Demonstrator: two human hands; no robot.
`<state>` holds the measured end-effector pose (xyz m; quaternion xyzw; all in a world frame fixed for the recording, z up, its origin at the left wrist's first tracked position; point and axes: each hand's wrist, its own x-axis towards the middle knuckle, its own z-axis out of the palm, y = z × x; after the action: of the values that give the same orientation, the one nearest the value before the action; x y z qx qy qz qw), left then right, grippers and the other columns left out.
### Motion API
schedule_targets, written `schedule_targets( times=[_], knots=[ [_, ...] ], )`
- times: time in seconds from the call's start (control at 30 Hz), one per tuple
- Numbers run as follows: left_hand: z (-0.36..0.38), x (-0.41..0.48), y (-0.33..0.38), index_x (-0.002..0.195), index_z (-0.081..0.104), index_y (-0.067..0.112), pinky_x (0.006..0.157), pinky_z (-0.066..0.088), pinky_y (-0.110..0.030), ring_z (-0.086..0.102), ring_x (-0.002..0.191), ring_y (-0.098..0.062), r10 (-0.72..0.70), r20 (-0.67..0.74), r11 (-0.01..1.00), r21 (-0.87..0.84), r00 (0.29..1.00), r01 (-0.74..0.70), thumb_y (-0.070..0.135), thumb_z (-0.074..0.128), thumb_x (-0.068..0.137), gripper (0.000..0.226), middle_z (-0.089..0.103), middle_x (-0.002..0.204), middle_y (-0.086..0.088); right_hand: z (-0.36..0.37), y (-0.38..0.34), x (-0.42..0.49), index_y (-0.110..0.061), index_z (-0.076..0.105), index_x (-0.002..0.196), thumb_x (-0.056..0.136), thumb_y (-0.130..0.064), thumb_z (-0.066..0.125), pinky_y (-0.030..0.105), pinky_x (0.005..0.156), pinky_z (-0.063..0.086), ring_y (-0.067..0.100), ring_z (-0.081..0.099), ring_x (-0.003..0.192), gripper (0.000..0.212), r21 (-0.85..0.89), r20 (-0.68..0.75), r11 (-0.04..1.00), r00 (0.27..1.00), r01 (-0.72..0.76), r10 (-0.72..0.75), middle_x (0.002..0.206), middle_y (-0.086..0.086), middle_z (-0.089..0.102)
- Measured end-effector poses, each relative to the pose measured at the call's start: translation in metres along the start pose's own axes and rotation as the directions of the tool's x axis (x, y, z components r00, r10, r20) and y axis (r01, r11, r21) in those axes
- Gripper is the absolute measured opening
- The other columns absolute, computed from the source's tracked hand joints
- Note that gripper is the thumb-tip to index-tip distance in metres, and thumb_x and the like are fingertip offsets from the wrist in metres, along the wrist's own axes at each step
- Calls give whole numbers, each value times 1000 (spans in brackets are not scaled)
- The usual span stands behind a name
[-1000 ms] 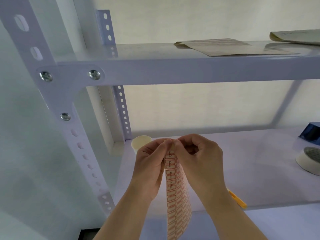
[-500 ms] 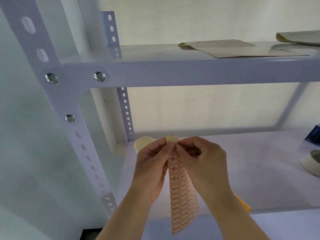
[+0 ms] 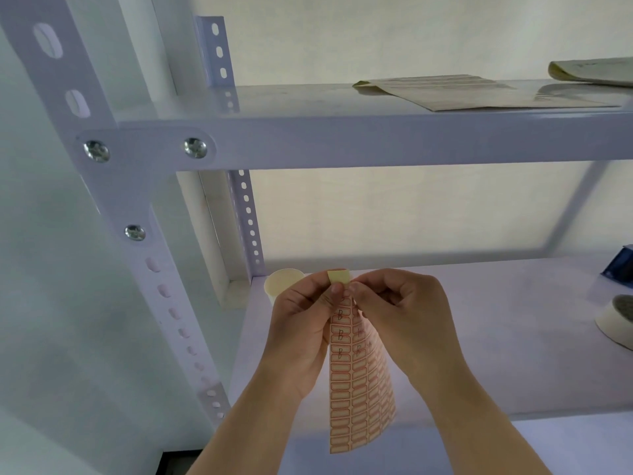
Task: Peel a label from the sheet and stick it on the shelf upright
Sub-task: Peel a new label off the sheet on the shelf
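Hidden / cut off: the top edge of the label sheet [image 3: 356, 378] is lying behind the fingertips of both hands, so how far the label is freed cannot be told. The sheet's far columns are curling away and blurring. At the right edge a tape roll [image 3: 616, 320] and a blue object [image 3: 620, 269] are being cropped by the frame; a paper cup [image 3: 282, 282] is showing only its rim behind the left hand.

Left hand [image 3: 301, 330]: thumb and forefinger are pressing together on the upper left corner of the sheet, holding it hanging in front of the lower shelf [image 3: 496, 337].

Right hand [image 3: 397, 323]: fingertips are closing on a small pale label [image 3: 339, 277], which is standing up above the sheet's top edge with its blank back facing the camera.

Change from earlier: one second ago no tab was showing above the fingers; half a second ago it was just appearing; it is now standing clear. The hands are staying at the same spot before the shelf.

Writing: handwritten "B" marks are reading on the three top labels of the nearest column; marks in the next column are not legible. The rest are red-bordered blanks.

Shelf upright [image 3: 113, 186]: white slotted steel with three bolts, standing well to the left of the hands, no label on its visible face.

Upper shelf [image 3: 376, 142]: flat papers [image 3: 479, 96] are lying on it, print unreadable.
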<state>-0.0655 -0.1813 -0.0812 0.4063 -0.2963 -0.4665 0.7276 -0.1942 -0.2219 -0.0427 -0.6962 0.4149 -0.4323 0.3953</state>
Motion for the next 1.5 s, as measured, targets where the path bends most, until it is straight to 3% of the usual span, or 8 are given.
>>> schedule_targets(
  times=[0.1,0.3,0.53,0.67,0.77,1.0,1.27,1.5],
  knots=[
    [2,0,2,99,76,1,68,60,-36,73,74,-28,10,57,1000,-25,998,-8,9,61,85,22,75,86,-20,-1,0,1,-26,79,73,83,-16,73,25,66,59,3,72,64,15,19,4,1000,1000,-8,8,66,-13,76],
    [2,-1,3,99,75,1,68,60,-35,73,74,-26,14,100,998,-54,995,-9,8,58,88,21,76,84,-17,1,0,2,-25,78,74,85,-16,72,33,69,63,6,73,65,15,28,7,999,1000,-23,23,66,-12,76],
    [1,-3,4,98,77,7,77,59,-40,73,81,-26,30,51,1000,7,998,-30,12,59,89,21,76,89,-14,1,0,3,-27,78,77,86,-17,71,17,63,57,1,72,67,15,16,22,1000,1000,-12,12,69,-16,76],
    [2,-3,5,97,79,10,81,58,-45,72,86,-31,66,-6,992,108,998,-65,9,61,93,19,77,92,-16,3,0,4,-26,77,76,83,-24,76,18,63,57,1,73,67,7,-19,1,1000,1000,10,-10,69,-15,77],
    [3,-2,5,96,80,12,76,58,-41,74,87,-31,86,-63,982,176,994,-74,4,61,94,21,78,93,-16,4,-1,4,-26,77,77,81,-27,77,21,66,58,0,72,68,4,-67,-13,997,1000,26,-27,72,-18,76],
    [8,-4,6,84,83,23,66,59,-29,77,78,-20,150,-117,954,276,982,-113,-5,60,93,38,79,82,-2,5,-4,5,-25,74,72,77,-29,77,7,59,49,-5,67,71,7,-191,-41,979,996,68,-78,61,-15,71],
    [11,-5,6,94,80,12,65,59,-25,77,78,-18,188,-98,938,313,977,-149,-4,62,93,25,79,83,-1,3,-9,7,-25,74,70,75,-29,74,15,60,53,-2,67,69,6,-251,-38,966,997,62,-73,62,-14,71],
    [14,-8,6,96,80,10,65,58,-23,76,76,-16,171,-83,953,266,982,-143,-3,63,92,21,80,83,-4,3,-8,6,-25,71,66,75,-21,72,7,55,44,-1,66,72,9,-313,-60,942,987,121,-147,58,-14,69]
  ],
)
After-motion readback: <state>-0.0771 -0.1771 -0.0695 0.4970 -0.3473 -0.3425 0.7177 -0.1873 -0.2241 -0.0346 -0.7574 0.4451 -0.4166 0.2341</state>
